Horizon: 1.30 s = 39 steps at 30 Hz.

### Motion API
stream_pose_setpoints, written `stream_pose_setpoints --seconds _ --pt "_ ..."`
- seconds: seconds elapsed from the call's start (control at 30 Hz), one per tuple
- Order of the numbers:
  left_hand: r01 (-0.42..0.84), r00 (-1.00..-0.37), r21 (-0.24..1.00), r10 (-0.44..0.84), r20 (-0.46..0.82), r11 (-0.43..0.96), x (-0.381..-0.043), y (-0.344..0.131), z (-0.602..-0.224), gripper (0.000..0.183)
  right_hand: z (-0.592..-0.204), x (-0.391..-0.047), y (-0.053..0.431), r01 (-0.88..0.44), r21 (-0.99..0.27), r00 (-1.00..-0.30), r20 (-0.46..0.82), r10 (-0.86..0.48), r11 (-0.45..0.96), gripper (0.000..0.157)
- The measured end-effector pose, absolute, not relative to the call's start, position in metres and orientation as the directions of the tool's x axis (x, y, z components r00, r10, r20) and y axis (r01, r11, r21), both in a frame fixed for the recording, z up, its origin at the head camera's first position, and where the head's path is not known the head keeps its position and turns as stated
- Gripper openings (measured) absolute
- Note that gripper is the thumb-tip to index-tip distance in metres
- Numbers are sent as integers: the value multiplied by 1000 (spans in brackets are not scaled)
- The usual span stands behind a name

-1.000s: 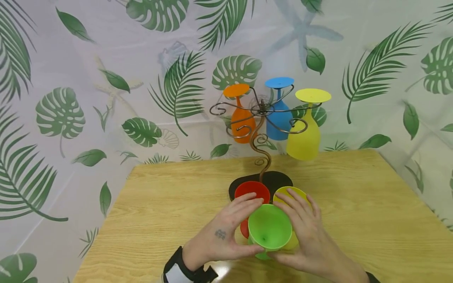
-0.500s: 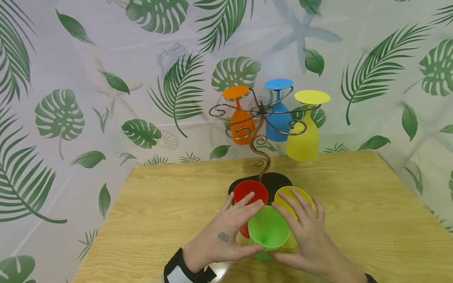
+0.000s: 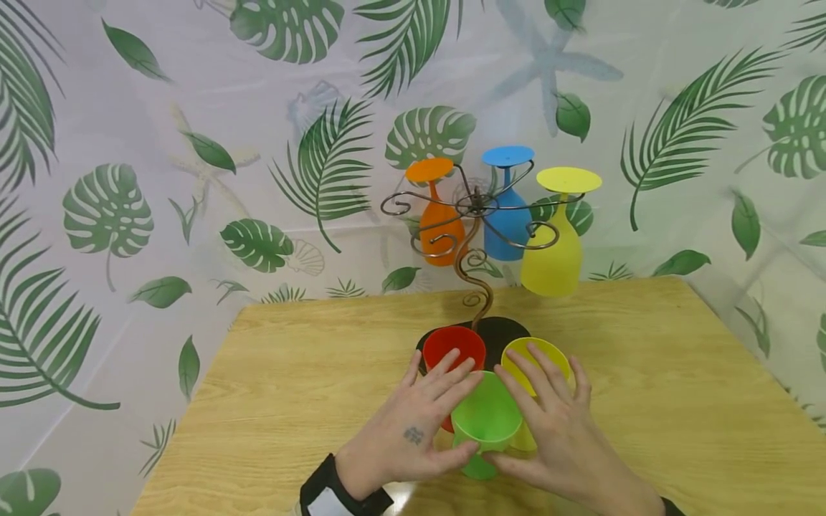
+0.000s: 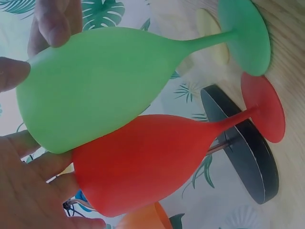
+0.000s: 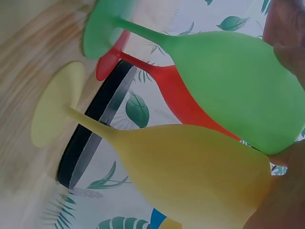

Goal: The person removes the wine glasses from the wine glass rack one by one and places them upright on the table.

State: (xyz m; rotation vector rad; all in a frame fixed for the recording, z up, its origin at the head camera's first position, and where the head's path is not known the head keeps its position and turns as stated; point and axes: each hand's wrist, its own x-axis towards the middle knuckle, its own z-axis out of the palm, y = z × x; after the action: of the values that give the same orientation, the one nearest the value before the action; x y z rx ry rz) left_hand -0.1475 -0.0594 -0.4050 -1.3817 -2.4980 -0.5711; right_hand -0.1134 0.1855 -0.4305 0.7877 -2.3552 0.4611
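The red cup [image 3: 454, 341] and the standing yellow cup [image 5: 195, 167] are moving a bit apart. The green cup [image 3: 485, 408] is standing in front on the worktop [image 3: 310, 373]. The left hand [image 3: 416, 426] and right hand [image 3: 558, 430] are keeping a spread grip around it, maybe making room.

Head view: bright, fairly even light, w/ small white glare on the pale wood-grain tabletop [image 3: 310, 358] (bottom edge, nr centre). Wrist views look dimmer & hazy; in R wrist pic tabletop grain blurs, light-green stemmed plastic goblet [image 5: 238, 81] sharper.
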Motion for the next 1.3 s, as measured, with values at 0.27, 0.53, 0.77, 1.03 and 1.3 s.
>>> stream_pose_setpoints --seconds 0.27,0.53,0.77,1.03,1.3 --pt "821 -559 107 750 353 561 -146 -56 -406 74 -429 -116 184 -622 -91 -632 644 -430 778 100" --pt "817 -549 53 748 373 573 -146 -54 -407 72 -429 -116 183 -601 -74 -649 627 -431 796 100" --pt "825 -535 42 755 380 563 -146 -54 -409 69 -431 -117 182 -605 -42 -631 635 -447 795 98" --pt "833 -526 50 758 385 552 -146 -52 -408 71 -432 -117 183 -625 -59 -618 646 -448 778 93" --pt "849 -524 149 772 361 507 -147 -52 -397 74 -431 -116 182 -640 -82 -609 660 -440 764 92"
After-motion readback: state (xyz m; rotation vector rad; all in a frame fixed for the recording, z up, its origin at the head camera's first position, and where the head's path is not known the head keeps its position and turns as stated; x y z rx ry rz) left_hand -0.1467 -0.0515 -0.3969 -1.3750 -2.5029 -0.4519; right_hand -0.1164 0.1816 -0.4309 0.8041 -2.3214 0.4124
